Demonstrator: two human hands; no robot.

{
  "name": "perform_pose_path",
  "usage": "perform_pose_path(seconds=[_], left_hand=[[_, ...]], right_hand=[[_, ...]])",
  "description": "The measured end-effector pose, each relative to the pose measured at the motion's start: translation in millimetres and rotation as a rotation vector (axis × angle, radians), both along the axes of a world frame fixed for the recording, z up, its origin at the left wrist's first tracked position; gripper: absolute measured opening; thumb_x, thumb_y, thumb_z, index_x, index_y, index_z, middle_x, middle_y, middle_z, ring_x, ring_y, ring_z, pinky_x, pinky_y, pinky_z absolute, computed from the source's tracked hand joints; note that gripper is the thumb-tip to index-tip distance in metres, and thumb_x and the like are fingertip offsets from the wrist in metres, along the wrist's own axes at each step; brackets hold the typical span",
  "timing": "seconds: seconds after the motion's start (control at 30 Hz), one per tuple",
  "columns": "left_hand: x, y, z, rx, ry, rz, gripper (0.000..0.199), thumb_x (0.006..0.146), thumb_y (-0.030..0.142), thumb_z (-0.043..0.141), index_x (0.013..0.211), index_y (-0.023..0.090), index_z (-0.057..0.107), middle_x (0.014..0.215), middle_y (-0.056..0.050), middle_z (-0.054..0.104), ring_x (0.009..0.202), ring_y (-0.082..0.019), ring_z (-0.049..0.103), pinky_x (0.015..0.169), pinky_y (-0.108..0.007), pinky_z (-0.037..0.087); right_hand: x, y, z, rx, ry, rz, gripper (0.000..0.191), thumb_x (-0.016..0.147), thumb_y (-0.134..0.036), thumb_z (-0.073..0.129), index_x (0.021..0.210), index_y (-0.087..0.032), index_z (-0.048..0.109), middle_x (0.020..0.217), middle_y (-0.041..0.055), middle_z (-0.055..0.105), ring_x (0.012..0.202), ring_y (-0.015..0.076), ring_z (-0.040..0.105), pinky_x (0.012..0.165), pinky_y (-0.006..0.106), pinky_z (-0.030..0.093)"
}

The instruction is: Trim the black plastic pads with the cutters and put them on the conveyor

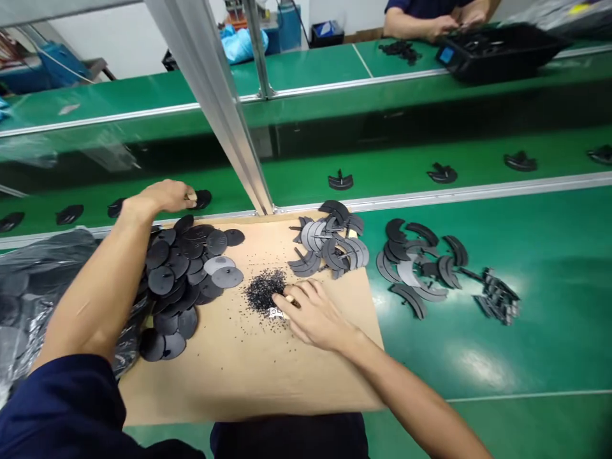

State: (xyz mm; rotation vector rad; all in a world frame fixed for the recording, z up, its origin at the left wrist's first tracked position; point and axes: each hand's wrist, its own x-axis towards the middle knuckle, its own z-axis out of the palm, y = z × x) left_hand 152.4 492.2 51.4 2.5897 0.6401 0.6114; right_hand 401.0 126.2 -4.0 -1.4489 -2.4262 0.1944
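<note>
My left hand (172, 195) reaches over to the green belt, with its closed fingertips at the edge of a dark round part (203, 199). A beige cover shows on one of its fingers. My right hand (310, 315) is bent down at a heap of tiny black pieces (264, 290), its fingers drawn together; what lies between them is too small to make out. A small white printed label (276, 312) lies by its fingertips. Left of the heap are many overlapping black discs (179, 261). Behind the right hand lie black curved pieces (329, 239), some with thin stems.
Cardboard (248, 389) lies under the heaps. More curved pieces (411, 261) and small black clips (500, 296) are on the green table at right. A plastic bag (29, 293) is at left. Dark parts sit along the belt (387, 172) behind a metal post (210, 89). A co-worker's hands (454, 24) are beyond.
</note>
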Motion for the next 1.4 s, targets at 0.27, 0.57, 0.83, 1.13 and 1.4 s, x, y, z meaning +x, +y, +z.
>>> perform_pose_path(seconds=[0.27,0.57,0.83,1.13,1.4], left_hand=[[140,-165,-19.2,0.049,0.099,-0.33,0.019,0.096,0.028,0.056,0.102,0.019,0.072,0.096,-0.007,0.072,0.089,-0.021,0.067,0.083,-0.035,0.054],[170,-178,-51.0,0.269,0.221,-0.109,0.031,0.095,0.005,0.038,0.11,0.013,0.065,0.099,-0.011,0.066,0.087,-0.024,0.064,0.076,-0.033,0.049],[172,-184,-51.9,0.222,0.211,-0.086,0.028,0.097,0.014,0.045,0.117,0.012,0.063,0.111,-0.014,0.068,0.101,-0.026,0.064,0.089,-0.039,0.051],[107,-227,-21.0,-0.105,-0.284,0.017,0.013,0.1,0.022,0.051,0.108,0.016,0.06,0.104,-0.008,0.065,0.094,-0.018,0.065,0.082,-0.032,0.058],[46,-276,-32.9,-0.223,-0.276,-0.076,0.015,0.098,0.03,0.062,0.106,0.017,0.064,0.098,-0.008,0.072,0.092,-0.019,0.068,0.084,-0.032,0.056]], right_hand=[[-1,1,-5.8,0.051,-0.018,0.045,0.023,0.095,-0.01,0.052,0.115,-0.015,0.062,0.1,0.0069,0.063,0.093,0.0212,0.05,0.081,0.035,0.035],[3,-1,-9.8,0.19,0.15,0.004,0.022,0.095,-0.01,0.05,0.11,-0.017,0.063,0.102,0.0088,0.061,0.091,0.0211,0.049,0.079,0.032,0.036],[2,3,-15.8,0.265,0.275,-0.021,0.026,0.09,-0.006,0.048,0.106,-0.019,0.063,0.097,0.0093,0.063,0.086,0.0221,0.051,0.075,0.034,0.038],[3,7,-9.0,0.298,0.99,-0.519,0.021,0.098,-0.032,0.057,0.114,-0.023,0.066,0.115,0.0099,0.063,0.111,0.0245,0.061,0.095,0.041,0.051],[5,14,-7.5,-0.48,1.43,-0.415,0.046,0.07,-0.058,0.085,0.095,-0.022,0.07,0.085,0.0013,0.068,0.076,0.0176,0.063,0.074,0.032,0.055]])
